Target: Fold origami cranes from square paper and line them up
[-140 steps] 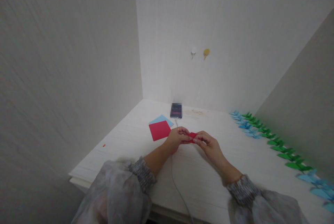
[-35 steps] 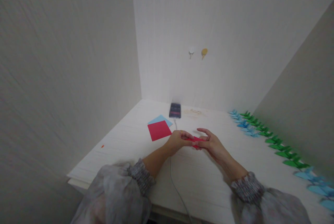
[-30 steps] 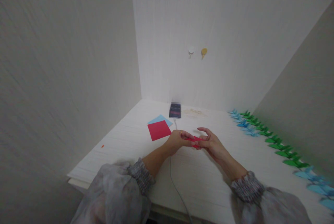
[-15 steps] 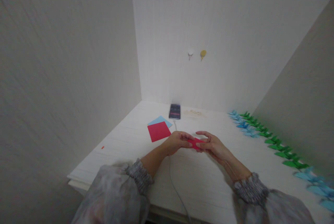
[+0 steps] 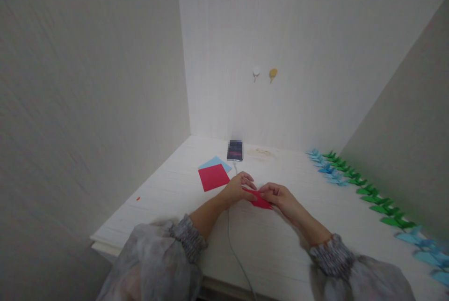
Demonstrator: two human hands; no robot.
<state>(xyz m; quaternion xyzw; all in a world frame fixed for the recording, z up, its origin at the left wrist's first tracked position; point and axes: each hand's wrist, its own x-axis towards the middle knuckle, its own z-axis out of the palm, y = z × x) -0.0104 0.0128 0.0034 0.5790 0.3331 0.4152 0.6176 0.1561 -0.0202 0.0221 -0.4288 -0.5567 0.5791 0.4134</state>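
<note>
Between my two hands is a folded piece of red paper (image 5: 261, 201), its pointed corner aimed down to the right. My left hand (image 5: 239, 188) pinches its left end, thumb on top. The fingers of my right hand (image 5: 278, 196) are closed on its upper right edge. A flat red paper square (image 5: 213, 178) lies on the white table just left of my left hand, partly over a light blue paper sheet (image 5: 214, 161).
A phone (image 5: 235, 150) lies at the back, with a white cable (image 5: 235, 255) running toward the front edge. Rows of green folded paper cranes (image 5: 368, 191) and blue ones (image 5: 426, 247) line the right side. An orange scrap (image 5: 138, 198) lies at left.
The red paper has turned and now shows a longer, pointed shape. My right hand's raised fingers have come down onto it, and my left fingers have lifted slightly.
</note>
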